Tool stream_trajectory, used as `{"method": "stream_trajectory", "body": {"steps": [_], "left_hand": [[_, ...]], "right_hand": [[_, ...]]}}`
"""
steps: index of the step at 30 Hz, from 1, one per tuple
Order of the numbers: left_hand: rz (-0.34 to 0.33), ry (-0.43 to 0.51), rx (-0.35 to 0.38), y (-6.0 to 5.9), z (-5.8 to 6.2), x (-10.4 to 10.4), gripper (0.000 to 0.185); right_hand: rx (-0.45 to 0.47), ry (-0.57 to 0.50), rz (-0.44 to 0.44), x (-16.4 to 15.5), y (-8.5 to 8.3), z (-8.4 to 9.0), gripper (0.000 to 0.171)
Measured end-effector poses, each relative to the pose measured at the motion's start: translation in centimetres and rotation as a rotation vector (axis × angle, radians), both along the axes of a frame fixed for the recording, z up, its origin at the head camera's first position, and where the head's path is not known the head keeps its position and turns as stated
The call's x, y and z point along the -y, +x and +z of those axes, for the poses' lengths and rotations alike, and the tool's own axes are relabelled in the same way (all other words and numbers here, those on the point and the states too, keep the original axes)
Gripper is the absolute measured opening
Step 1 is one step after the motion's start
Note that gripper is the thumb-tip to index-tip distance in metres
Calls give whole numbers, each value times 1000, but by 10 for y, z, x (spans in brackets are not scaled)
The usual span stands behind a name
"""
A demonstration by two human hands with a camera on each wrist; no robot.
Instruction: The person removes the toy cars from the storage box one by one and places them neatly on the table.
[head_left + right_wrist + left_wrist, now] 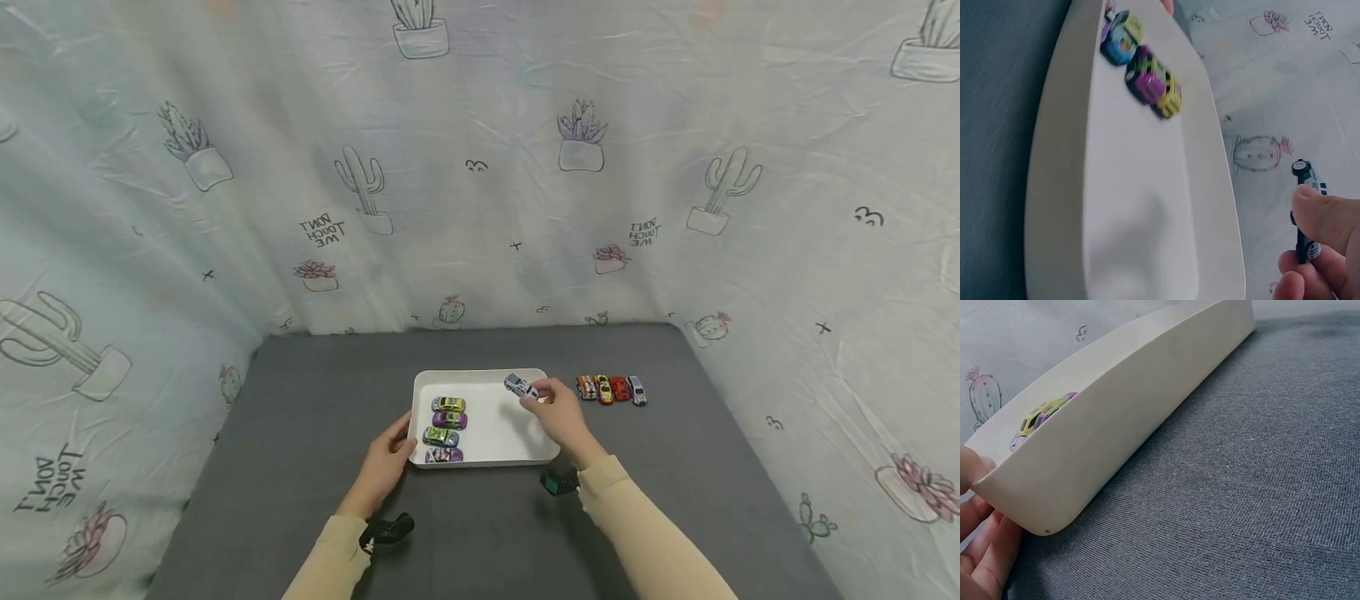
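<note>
My right hand (564,421) pinches a small white toy car (519,385) with dark markings, held above the right half of a white tray (491,451). In the right wrist view, thumb and fingers press on opposite sides of this toy car (1301,240), its dark wheels showing. At the tray's near left corner, my left hand (386,462) holds the edge. The left wrist view shows the thumb on the rim and the other fingers against the outside wall. Several toy cars, including a yellow one (448,404) and a purple one (450,420), form a column inside the tray's left side.
To the right of the tray, several more toy cars stand side by side on the grey tabletop (315,392), among them a red one (619,388) and a silver one (637,390). A cactus-patterned curtain (480,208) surrounds the table's back and sides.
</note>
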State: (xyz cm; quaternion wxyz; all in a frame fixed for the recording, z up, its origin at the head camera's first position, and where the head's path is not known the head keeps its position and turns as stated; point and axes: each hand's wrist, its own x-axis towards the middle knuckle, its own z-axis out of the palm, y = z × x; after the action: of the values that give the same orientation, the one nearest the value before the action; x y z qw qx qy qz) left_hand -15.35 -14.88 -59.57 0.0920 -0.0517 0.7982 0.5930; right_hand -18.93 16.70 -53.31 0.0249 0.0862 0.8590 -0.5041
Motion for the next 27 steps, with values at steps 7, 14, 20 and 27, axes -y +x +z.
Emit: {"method": "stream_trajectory", "body": {"steps": [7, 14, 20, 27], "left_hand": [[5, -3, 15, 0, 1, 1, 53], [4, 2, 10, 0, 1, 1, 54], [8, 2, 15, 1, 0, 1, 54], [19, 19, 21, 2, 1, 1, 53]], "right_hand": [[-56, -6, -28, -32, 8, -5, 35], [-21, -9, -72, -55, 14, -12, 42], [-32, 2, -84, -67, 17, -19, 44], [-87, 26, -94, -80, 21, -24, 44]]}}
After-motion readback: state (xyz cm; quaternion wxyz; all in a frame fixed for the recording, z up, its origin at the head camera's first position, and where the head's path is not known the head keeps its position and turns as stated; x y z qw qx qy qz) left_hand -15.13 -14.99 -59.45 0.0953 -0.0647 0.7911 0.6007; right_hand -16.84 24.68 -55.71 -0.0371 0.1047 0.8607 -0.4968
